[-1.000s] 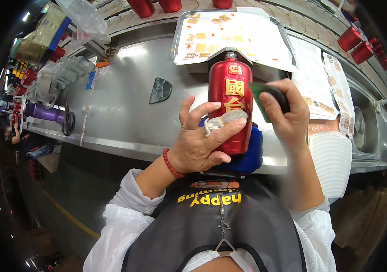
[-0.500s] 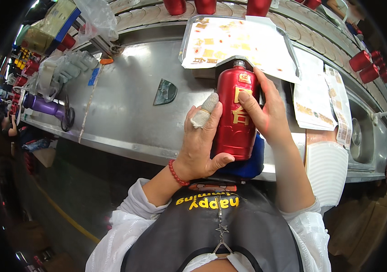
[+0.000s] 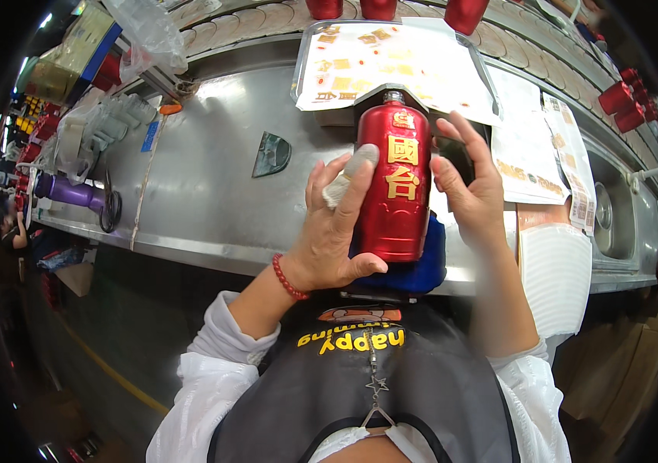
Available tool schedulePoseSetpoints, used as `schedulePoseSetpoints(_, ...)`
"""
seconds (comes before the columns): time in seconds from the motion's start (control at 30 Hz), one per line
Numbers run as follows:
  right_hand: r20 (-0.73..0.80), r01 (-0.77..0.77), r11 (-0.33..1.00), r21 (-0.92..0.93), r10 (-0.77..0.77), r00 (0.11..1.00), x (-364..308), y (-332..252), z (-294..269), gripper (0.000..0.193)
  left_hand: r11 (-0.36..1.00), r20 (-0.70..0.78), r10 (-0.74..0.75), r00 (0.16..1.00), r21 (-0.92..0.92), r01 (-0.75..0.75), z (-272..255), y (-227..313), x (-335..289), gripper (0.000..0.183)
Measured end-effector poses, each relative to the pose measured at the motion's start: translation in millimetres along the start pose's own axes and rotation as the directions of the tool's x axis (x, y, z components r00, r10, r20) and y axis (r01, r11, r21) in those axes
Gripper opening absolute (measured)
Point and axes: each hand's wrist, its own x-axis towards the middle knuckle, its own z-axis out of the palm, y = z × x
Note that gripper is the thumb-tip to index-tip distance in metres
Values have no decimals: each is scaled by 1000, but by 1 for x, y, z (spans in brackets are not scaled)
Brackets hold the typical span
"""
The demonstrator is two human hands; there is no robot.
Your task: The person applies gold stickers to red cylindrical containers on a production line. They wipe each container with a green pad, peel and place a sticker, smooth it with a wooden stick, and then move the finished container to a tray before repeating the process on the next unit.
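Observation:
A red bottle (image 3: 392,220) with raised gold characters lies on its back, its neck pointing away from me, on a dark angular rest with a blue part (image 3: 424,270) under its lower end. My left hand (image 3: 330,224) is open along the bottle's left side. Its wrapped finger touches the bottle, and the thumb reaches near the base. To the right, my right hand (image 3: 477,181) is open and off the bottle, thumb and fingers apart. Something dark shows between them; whether it is held cannot be told. A dark, translucent flat piece (image 3: 272,155) lies left on the steel table.
Behind the bottle stands a metal tray (image 3: 298,85) with a sheet of gold and red stickers (image 3: 360,54). More sticker sheets (image 3: 528,147) lie right, near a sink (image 3: 610,231). Red bottles (image 3: 465,14) stand on the conveyor. A purple handheld tool (image 3: 69,192) lies far left.
My right hand has lifted off the bottle's front and moved slightly right. My left hand stays beside the bottle, its wrapped finger now against it. The view has shifted slightly.

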Motion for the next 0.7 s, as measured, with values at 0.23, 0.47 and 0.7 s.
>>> schedulePoseSetpoints(0.23, -123, -101, 979, 179, 124, 985, -17, -12, -13, 40, 889, 297, 207, 932, 341, -307, -22, 13, 31, 85)
schedulePoseSetpoints(0.47, 215, 510, 695, -507, -471, 856, -23, -7, 6, 56, 958, -39, 200, 979, 219, -187, 1, 16, 9, 77)
schedulePoseSetpoints(0.7, 224, 482, 642, -597, -443, 868, -36, -1, -9, 55, 955, -51, 149, 987, 266, -131, 2, 13, 2, 95)
